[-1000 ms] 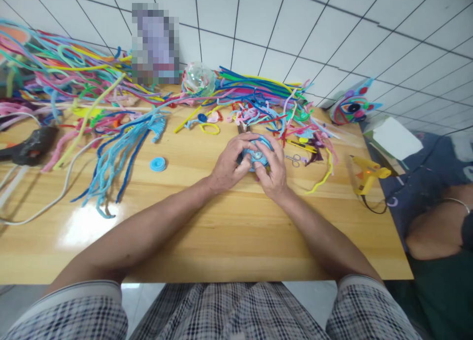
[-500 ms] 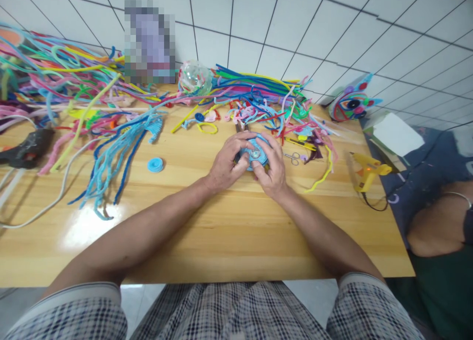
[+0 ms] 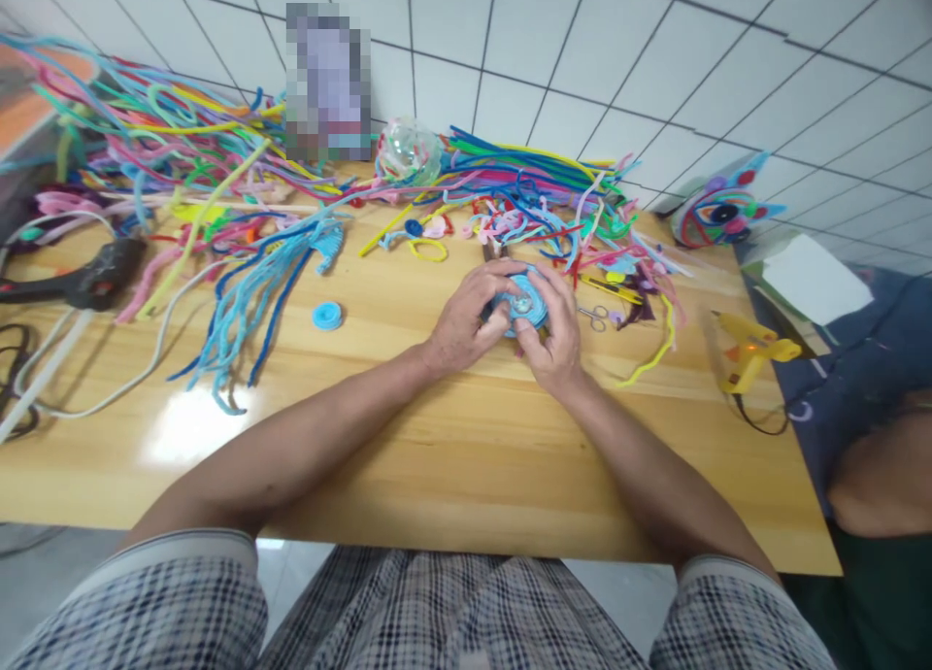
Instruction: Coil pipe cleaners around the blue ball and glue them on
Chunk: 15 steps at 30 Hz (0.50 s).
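Both my hands are closed round a light blue coil of pipe cleaner [image 3: 535,311], round and wound in rings, with a paler middle. My left hand [image 3: 470,320] grips its left side, and the fingers curl over the top edge. On the other side, my right hand [image 3: 557,340] has its fingers over the far rim and the thumb at the near edge. Parts of the coil are hidden by the fingers. Just beyond the hands lies a dark tool [image 3: 495,251], partly covered. Small scissors [image 3: 595,317] rest to the right of my right hand.
A smaller blue coil [image 3: 327,315] and a bunch of blue pipe cleaners [image 3: 254,306] lie at left, near a black glue gun [image 3: 102,274]. Colourful pipe cleaners [image 3: 531,170] line the wall. At right are a yellow glue gun [image 3: 753,350], a decorated mask [image 3: 720,212] and another person's arm [image 3: 878,476].
The view has swung slightly left, so the table's contents appear further right. My hands keep the same hold on the blue coil, with hardly any finger movement.
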Each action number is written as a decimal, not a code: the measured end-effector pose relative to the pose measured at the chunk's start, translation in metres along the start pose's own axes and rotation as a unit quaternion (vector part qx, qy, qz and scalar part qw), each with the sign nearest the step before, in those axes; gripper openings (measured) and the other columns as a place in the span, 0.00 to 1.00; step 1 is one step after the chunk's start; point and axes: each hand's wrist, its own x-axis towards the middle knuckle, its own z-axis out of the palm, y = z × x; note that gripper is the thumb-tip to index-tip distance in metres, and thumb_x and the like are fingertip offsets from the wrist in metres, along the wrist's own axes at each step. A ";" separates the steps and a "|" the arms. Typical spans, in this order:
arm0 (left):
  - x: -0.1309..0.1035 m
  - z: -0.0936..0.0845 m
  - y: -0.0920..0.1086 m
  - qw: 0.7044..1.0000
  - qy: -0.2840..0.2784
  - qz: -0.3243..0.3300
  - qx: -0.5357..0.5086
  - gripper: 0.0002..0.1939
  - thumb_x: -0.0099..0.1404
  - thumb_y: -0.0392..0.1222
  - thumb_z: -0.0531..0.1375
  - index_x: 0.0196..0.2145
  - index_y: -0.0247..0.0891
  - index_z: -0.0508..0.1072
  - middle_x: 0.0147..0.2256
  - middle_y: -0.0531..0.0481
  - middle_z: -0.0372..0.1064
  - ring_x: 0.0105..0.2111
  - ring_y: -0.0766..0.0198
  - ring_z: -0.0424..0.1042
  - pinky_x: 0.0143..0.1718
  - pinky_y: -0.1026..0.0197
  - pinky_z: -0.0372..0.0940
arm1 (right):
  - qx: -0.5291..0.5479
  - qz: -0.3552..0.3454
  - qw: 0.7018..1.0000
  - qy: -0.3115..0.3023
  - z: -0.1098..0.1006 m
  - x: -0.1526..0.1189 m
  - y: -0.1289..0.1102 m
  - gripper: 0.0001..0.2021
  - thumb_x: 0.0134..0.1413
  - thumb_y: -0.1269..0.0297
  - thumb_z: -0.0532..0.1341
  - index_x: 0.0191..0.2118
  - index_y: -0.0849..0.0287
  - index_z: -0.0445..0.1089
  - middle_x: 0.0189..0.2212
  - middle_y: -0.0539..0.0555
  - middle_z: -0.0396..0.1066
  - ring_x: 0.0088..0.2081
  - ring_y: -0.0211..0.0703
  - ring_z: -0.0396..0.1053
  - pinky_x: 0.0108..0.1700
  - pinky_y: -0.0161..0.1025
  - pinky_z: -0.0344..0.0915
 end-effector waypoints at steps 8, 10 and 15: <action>0.001 0.004 -0.001 1.000 -0.007 -0.004 0.001 0.11 0.82 0.45 0.52 0.53 0.44 0.71 0.63 0.39 0.75 0.67 0.52 0.73 0.70 0.38 0.68 | 0.009 -0.011 1.000 0.026 -0.001 0.000 0.003 0.30 0.72 0.51 0.60 0.75 0.48 0.63 0.72 0.62 0.67 0.73 0.66 0.66 0.73 0.72 0.65; 0.001 0.005 -0.002 1.000 0.000 0.005 -0.007 0.11 0.82 0.45 0.52 0.53 0.44 0.71 0.63 0.39 0.75 0.67 0.52 0.73 0.70 0.37 0.68 | 0.008 -0.015 0.999 0.027 -0.001 0.001 0.003 0.30 0.73 0.51 0.60 0.75 0.48 0.62 0.72 0.62 0.67 0.72 0.66 0.66 0.73 0.73 0.65; 0.002 0.007 -0.004 1.000 0.006 0.009 -0.004 0.09 0.80 0.42 0.53 0.53 0.44 0.71 0.63 0.40 0.75 0.66 0.53 0.73 0.69 0.39 0.69 | 0.007 -0.029 0.999 0.026 -0.002 0.002 0.003 0.30 0.73 0.51 0.59 0.76 0.47 0.61 0.72 0.61 0.66 0.72 0.65 0.66 0.73 0.72 0.64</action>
